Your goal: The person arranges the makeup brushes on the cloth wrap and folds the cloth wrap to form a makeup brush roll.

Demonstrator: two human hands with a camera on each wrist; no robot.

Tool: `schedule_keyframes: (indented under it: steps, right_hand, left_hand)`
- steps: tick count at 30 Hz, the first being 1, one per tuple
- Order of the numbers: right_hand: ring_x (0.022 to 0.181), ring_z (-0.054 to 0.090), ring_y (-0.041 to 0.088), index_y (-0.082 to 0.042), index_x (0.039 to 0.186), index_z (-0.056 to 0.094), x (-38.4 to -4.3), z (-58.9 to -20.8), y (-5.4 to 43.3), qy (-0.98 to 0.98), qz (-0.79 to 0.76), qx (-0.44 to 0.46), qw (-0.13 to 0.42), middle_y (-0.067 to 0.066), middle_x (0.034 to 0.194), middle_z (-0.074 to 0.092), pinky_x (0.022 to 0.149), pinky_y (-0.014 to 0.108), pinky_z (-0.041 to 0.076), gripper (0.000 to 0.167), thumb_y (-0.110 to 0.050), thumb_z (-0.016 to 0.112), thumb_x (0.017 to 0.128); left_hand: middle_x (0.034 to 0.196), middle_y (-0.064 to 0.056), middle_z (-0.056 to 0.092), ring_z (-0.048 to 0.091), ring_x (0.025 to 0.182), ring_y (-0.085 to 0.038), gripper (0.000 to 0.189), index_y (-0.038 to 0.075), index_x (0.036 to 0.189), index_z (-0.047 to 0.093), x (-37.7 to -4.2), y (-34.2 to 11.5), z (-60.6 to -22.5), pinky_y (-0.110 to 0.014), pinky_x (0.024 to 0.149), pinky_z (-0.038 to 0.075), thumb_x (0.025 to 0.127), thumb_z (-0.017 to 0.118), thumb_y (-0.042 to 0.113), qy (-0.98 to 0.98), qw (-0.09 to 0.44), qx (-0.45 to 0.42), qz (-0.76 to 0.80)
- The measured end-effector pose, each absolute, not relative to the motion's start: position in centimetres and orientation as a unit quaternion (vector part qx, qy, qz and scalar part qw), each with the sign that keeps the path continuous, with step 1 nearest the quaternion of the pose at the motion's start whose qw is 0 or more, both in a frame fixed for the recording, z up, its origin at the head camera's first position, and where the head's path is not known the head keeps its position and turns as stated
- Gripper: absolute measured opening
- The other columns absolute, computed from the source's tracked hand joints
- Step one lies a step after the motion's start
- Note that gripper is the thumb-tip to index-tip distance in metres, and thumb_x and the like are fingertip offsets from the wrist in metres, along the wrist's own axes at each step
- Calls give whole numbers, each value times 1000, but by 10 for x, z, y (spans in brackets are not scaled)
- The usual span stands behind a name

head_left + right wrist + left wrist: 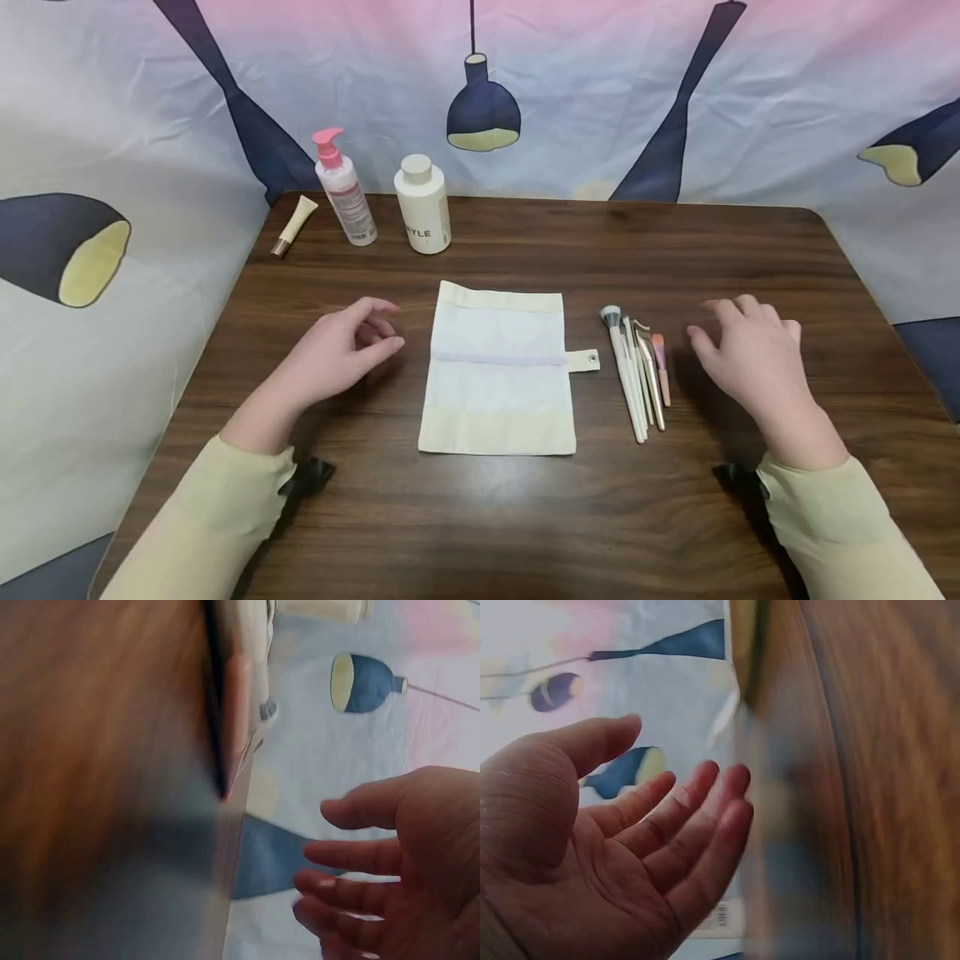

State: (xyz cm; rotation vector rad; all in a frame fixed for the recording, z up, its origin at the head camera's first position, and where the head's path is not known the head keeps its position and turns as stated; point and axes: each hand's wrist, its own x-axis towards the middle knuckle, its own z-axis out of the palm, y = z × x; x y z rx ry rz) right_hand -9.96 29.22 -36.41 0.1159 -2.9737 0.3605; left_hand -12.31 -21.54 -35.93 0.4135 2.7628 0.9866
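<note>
A cream fabric brush pouch (pixel 498 375) lies unfolded on the table, its short snap strap (pixel 583 361) pointing right. My left hand (pixel 341 350) hovers left of the pouch, fingers loosely bent and holding nothing; the left wrist view shows its bare palm (pixel 622 862). Beside the strap lies a row of several makeup brushes (pixel 636 379), including a fluffy-headed white one (pixel 621 367) and a short pink one (pixel 662 371). What seems to be an eyelash-curler-like hooked tool end shows among them. To their right is my right hand (pixel 753 354), relaxed, with nothing in it.
Toward the back left stand a pink-topped pump bottle (pixel 347 196) and a white capped bottle (pixel 423 208). A small cream tube (pixel 295 227) lies near the left edge. Behind the dark wooden table (pixel 495 525) hangs a lamp-patterned cloth (pixel 570 100).
</note>
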Motion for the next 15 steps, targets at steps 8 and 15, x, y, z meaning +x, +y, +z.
schedule_keyframes:
  steps: [8, 15]
  right_hand:
    - [64, 58, 18, -11, 94, 69, -131, -357, 262, -981, 157, 102, -42, -2, 73, 67, 60, 35, 45, 25, -34, 63, 99]
    - [59, 56, 18, -12, 89, 67, -153, -357, 238, -978, 128, 97, -133, -1, 72, 64, 53, 34, 44, 34, -44, 64, 98]
  left_hand:
    - [109, -20, 73, 73, 93, -27, 42, 3, 140, 52, -176, -205, -376, -42, 78, 65, 102, 64, 17, 831, 241, 89, 494]
    - [104, -20, 70, 74, 81, -25, 50, 3, 145, 44, -204, -184, -383, -41, 75, 66, 103, 64, 21, 799, 309, 71, 510]
